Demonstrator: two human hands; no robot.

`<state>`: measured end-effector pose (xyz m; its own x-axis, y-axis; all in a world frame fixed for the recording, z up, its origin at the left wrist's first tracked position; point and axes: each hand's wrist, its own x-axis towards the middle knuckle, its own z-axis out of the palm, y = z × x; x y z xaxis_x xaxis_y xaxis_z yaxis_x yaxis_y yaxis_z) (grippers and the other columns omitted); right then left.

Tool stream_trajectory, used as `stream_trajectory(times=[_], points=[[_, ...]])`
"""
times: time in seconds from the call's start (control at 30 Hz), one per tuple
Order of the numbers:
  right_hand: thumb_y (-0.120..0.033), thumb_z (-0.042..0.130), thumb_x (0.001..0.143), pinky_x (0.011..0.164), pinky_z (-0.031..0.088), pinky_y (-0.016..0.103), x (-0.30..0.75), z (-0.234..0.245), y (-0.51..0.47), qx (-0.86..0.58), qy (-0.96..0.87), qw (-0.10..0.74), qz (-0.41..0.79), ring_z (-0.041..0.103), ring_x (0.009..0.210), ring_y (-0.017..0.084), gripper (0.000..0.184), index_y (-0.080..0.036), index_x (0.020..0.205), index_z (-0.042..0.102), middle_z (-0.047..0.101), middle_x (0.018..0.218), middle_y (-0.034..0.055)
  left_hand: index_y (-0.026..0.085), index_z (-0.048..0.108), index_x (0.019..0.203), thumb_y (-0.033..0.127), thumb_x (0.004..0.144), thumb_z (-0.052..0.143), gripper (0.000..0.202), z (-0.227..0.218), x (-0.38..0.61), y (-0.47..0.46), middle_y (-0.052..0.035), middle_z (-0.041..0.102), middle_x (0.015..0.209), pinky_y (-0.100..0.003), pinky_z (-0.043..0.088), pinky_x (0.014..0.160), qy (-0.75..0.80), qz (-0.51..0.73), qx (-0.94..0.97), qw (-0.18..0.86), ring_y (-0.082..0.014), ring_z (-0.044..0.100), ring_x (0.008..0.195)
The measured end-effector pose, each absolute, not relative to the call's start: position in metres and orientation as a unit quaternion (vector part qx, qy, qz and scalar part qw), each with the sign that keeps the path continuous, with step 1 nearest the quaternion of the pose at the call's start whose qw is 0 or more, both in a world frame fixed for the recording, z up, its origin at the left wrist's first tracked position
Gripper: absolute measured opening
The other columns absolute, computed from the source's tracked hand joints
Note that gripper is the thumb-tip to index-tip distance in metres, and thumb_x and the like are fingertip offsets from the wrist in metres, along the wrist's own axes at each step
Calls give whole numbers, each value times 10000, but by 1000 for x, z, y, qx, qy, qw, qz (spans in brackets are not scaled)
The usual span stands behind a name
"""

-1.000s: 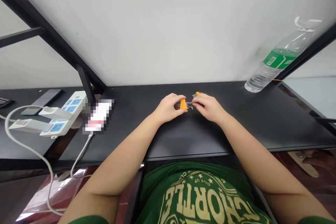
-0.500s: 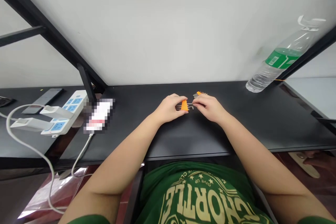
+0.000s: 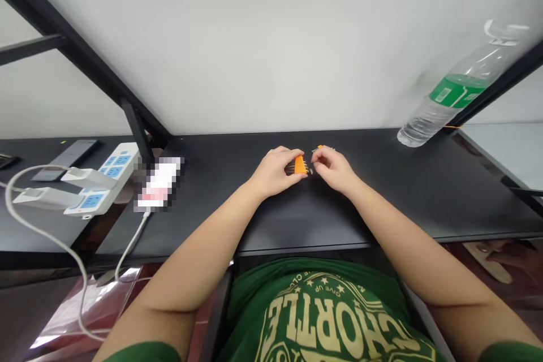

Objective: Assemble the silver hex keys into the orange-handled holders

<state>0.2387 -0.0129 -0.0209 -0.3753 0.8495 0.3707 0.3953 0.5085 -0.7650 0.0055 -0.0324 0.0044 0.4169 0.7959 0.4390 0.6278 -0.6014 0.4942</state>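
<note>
My left hand (image 3: 274, 172) grips an orange hex key holder (image 3: 301, 165) between thumb and fingers. Several dark metal hex keys (image 3: 309, 169) stick out of the holder's right side, their bent ends toward my right hand. Close by, my right hand (image 3: 335, 169) has its thumb and fingertips curled together at those ends; whether a key is between them is too small to make out. Just behind the right fingers lies a second orange holder (image 3: 321, 147) with metal keys, partly hidden by the hand.
On the left are a phone (image 3: 160, 184) on a white cable, a white power strip (image 3: 104, 181) with plugged-in chargers and a grey flat device (image 3: 67, 159). A large water bottle (image 3: 449, 93) stands at the back right of the black table (image 3: 203, 164), against the wall.
My right hand has shifted slightly, and the shaft seen earlier between its fingers and the holder no longer shows. The held holder has turned a little, showing more of its orange face.
</note>
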Motion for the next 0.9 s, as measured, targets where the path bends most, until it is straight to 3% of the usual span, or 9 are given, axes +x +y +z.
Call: stream_trajectory(times=[0.17, 0.43, 0.67, 0.9], points=[[-177, 638, 931, 933, 534, 417, 248, -31, -4, -399, -866, 254, 162, 633, 1011, 259, 114, -206, 970, 742, 649, 1035, 96, 247, 700, 1338, 361, 852, 840, 520, -5, -6, -21, -60, 733, 1186, -361, 611, 998, 500, 441, 739, 98, -213, 717, 1077], [-111, 608, 960, 921, 521, 385, 233, -18, -15, -417, -893, 139, 94, 637, 995, 258, 154, -160, 945, 753, 663, 1018, 121, 248, 710, 1313, 345, 831, 857, 513, -6, -5, -18, -56, 738, 1160, -374, 620, 990, 510, 439, 735, 83, -228, 711, 1083], [-130, 680, 822, 659, 417, 310, 229, 7, -38, -470, -873, 36, 125, 622, 804, 204, 76, -193, 786, 658, 681, 931, 76, 230, 701, 1325, 317, 856, 838, 497, -5, -10, -18, -71, 742, 1202, -398, 604, 1038, 478, 380, 784, 110, -238, 697, 1143], [-134, 677, 787, 630, 367, 299, 236, 8, -36, -475, -858, 36, 193, 579, 722, 173, 107, -204, 721, 632, 699, 899, 51, 235, 695, 1336, 287, 852, 833, 506, -5, -11, -19, -73, 724, 1211, -409, 617, 1031, 462, 354, 798, 153, -241, 694, 1154]])
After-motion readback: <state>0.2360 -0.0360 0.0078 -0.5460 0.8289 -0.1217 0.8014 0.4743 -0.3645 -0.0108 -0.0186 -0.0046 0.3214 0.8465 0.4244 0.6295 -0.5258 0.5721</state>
